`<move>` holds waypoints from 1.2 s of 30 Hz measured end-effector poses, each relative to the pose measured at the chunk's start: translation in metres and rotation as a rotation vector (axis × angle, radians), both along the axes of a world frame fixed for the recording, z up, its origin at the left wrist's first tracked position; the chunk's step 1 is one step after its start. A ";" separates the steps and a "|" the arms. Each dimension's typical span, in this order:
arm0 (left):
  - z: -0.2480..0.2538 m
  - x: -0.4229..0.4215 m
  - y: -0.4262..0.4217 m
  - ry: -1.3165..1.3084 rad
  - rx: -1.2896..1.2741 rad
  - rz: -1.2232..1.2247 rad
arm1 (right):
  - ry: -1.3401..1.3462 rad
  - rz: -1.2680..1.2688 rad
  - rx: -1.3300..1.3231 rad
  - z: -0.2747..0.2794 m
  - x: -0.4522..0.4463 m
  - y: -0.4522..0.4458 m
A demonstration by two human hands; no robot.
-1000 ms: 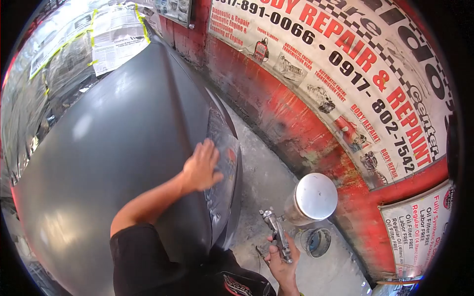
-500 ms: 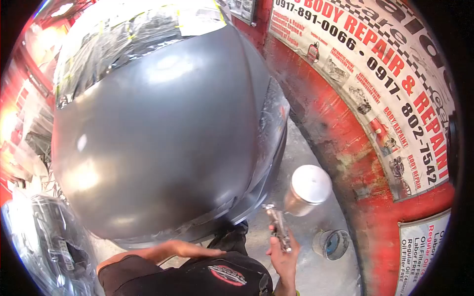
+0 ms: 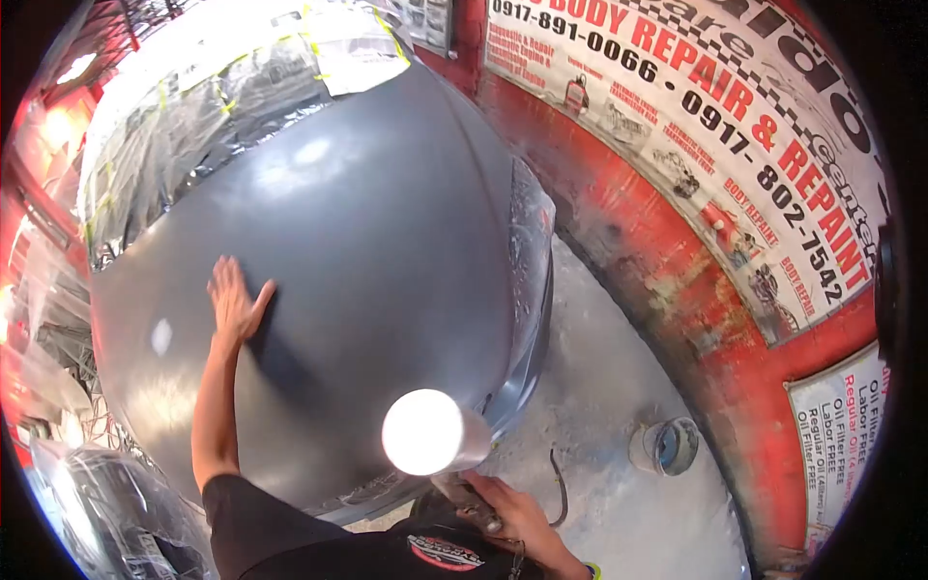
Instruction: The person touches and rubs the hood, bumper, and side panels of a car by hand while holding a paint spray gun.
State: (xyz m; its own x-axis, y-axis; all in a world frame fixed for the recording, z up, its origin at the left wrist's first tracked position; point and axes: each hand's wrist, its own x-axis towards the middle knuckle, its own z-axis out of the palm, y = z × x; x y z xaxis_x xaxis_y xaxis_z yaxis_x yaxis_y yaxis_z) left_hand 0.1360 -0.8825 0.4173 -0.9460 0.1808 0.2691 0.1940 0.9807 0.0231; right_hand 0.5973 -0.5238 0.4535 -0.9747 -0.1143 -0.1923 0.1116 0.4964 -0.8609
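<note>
My left hand (image 3: 235, 302) is stretched out over the grey car hood (image 3: 367, 261), fingers spread and palm down. It looks to be on or just above the surface; a shadow falls beside it. Down near the front edge of the hood, my right hand (image 3: 507, 512) is wrapped round the handle of a paint spray gun (image 3: 466, 501). The gun's round, pale metal cup (image 3: 435, 432) stands on top, its lid facing me and hiding part of the hood edge. Where the nozzle points cannot be made out.
Taped plastic sheeting (image 3: 232, 106) covers the windshield. A bucket (image 3: 664, 447) with bluish contents stands on the floor at right, and a dark hose (image 3: 560, 488) curves nearby. The red wall (image 3: 619, 213) carries a banner (image 3: 715, 116). Plastic-wrapped parts (image 3: 111, 507) lie at lower left.
My left hand has gone from beside my body out over the hood, fingers now spread. My right hand has brought the spray gun leftward, closer to my body. The view has shifted somewhat.
</note>
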 end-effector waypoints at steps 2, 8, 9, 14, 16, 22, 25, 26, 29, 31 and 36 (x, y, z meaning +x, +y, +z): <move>0.023 -0.043 0.065 -0.038 -0.032 -0.200 | -0.016 -0.220 -0.130 -0.013 0.007 -0.011; -0.012 -0.021 0.287 0.017 0.018 -0.961 | 0.277 -0.674 0.006 -0.012 0.032 -0.036; -0.018 0.006 0.310 0.003 -0.005 -1.059 | 0.317 -0.734 -0.027 -0.013 0.037 -0.039; -0.089 0.165 0.329 0.027 -0.508 -1.451 | 0.190 -0.967 -0.143 -0.004 0.076 -0.047; -0.116 0.218 0.301 -0.056 -0.646 -1.535 | 0.167 -1.031 -0.200 -0.006 0.098 -0.051; -0.207 0.387 0.119 -1.255 -0.227 -1.418 | 0.220 -1.084 -0.182 -0.027 0.180 -0.064; -0.207 0.465 0.023 -1.763 0.055 -1.043 | 0.187 -1.107 -0.219 -0.037 0.212 -0.075; -0.184 0.479 0.006 -1.925 0.195 -0.856 | 0.175 -1.105 -0.236 -0.041 0.220 -0.077; -0.111 0.484 -0.024 -2.165 0.688 -0.406 | 0.071 -1.026 -0.268 -0.043 0.235 -0.079; -0.066 0.464 -0.034 -2.058 1.120 -0.235 | 0.050 -0.904 -0.340 -0.049 0.238 -0.081; -0.016 0.391 -0.071 -0.178 0.387 -0.423 | 0.014 -0.577 -0.460 -0.035 0.222 -0.097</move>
State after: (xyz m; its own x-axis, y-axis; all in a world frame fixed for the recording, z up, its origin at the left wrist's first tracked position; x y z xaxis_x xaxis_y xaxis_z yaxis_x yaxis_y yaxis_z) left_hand 0.5271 -0.9532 0.4012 -0.8497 0.4722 0.2347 0.5263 0.7327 0.4314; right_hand 0.8193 -0.6209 0.4183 -0.9062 0.3513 -0.2354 0.2333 -0.0491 -0.9712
